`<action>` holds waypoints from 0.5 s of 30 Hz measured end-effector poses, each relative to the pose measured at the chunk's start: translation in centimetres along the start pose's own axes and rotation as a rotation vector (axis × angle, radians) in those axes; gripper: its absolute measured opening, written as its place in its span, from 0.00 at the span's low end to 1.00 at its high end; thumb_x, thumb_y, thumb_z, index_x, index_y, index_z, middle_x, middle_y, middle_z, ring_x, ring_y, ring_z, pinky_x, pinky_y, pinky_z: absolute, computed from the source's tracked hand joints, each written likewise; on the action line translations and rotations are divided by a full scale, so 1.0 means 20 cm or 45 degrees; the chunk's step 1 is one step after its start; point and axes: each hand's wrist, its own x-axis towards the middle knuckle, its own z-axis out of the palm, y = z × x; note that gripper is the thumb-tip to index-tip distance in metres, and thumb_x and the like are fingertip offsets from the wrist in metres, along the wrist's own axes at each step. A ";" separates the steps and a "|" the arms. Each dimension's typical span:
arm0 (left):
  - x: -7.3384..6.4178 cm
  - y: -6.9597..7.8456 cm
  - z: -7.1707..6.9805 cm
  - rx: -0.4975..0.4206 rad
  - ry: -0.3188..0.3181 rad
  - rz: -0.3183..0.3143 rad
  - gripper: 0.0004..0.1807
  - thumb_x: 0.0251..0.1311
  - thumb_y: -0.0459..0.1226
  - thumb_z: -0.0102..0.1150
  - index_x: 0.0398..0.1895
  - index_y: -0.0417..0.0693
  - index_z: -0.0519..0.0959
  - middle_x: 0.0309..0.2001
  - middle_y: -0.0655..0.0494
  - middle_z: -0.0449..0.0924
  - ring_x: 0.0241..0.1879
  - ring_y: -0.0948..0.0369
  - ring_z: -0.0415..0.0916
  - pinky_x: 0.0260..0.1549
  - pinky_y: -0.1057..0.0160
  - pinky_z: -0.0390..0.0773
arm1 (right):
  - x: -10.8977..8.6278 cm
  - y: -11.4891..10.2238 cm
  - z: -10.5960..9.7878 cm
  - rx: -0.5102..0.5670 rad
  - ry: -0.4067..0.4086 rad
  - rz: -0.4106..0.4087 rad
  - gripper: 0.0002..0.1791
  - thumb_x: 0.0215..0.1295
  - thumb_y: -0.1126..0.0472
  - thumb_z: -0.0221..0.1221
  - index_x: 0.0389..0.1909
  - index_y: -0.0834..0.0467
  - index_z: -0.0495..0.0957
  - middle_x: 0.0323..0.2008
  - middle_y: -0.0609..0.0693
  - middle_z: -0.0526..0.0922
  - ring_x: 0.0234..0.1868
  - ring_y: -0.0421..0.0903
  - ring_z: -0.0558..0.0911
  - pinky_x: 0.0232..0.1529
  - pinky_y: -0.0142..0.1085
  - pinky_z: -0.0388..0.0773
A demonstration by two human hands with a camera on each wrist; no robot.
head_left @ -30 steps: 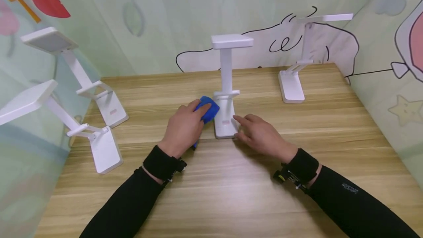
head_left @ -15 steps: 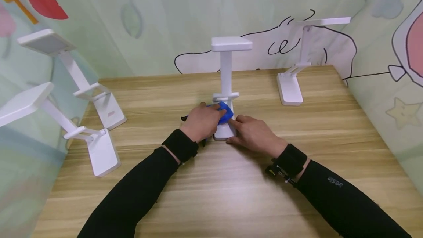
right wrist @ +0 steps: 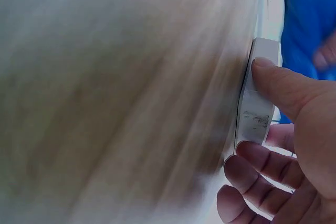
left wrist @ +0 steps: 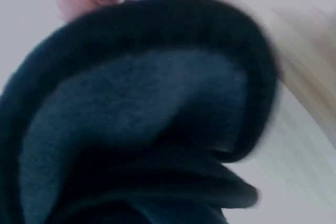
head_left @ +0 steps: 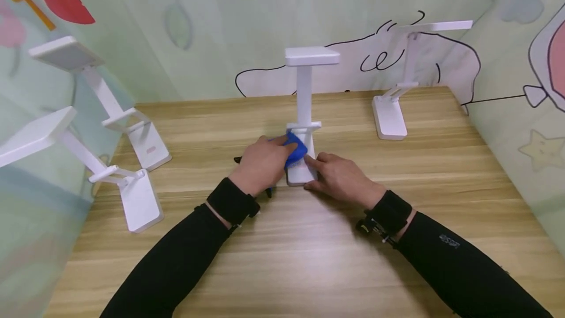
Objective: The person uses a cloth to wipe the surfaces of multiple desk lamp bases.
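A white desk lamp (head_left: 304,94) stands upright in the middle of the table in the head view. My left hand (head_left: 259,167) grips a blue cloth (head_left: 296,151) and presses it on the lamp's base (head_left: 301,176). Dark-edged corners of the cloth poke out from under that hand. My right hand (head_left: 342,178) holds the base at its near right corner. In the right wrist view its thumb lies on the base's end face, with fingers curled at the side; dark marks show on that face. The cloth (left wrist: 131,93) fills most of the left wrist view, blurred.
Two more white lamps, a rear one (head_left: 147,148) and a nearer one (head_left: 139,202), stand at the table's left edge. Another lamp (head_left: 390,119) is at the back right. Printed curtains (head_left: 212,23) surround the wooden table (head_left: 304,259).
My left hand has carried the cloth rightward onto the lamp's base, then slid slightly back to the left. My right hand has shifted a little left against the base.
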 end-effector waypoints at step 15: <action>0.11 -0.03 0.09 -0.083 -0.106 -0.067 0.27 0.74 0.36 0.59 0.76 0.51 0.74 0.71 0.48 0.78 0.67 0.50 0.79 0.63 0.48 0.81 | -0.02 0.00 -0.01 -0.048 0.023 -0.003 0.42 0.64 0.41 0.73 0.71 0.64 0.76 0.40 0.55 0.83 0.29 0.43 0.75 0.27 0.37 0.77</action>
